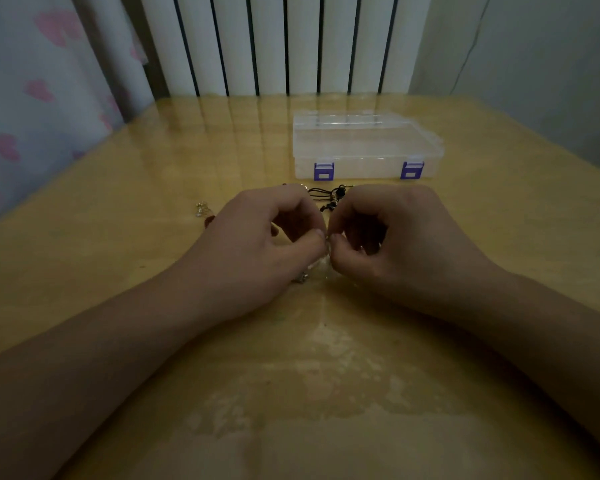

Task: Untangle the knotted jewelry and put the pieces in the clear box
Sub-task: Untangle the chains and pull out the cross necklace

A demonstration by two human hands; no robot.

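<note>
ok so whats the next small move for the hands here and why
Probably ease the pinched strand apart gently. Both the left hand and right hand pinch a pale, blurred piece of jewelry between them, more black cord lies behind, and the clear box looks latched.

Glossy yellow wooden table (pixel 125 188); translucent plastic box (pixel 364 147) with purple plastic clasps (pixel 324 171); black cord jewelry (pixel 326 197); a small, possibly metal, shiny trinket (pixel 201 208).

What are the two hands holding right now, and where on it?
Both the left hand and right hand pinch a small pale jewelry piece between thumb and fingertips where they meet; which part cannot be told.
</note>
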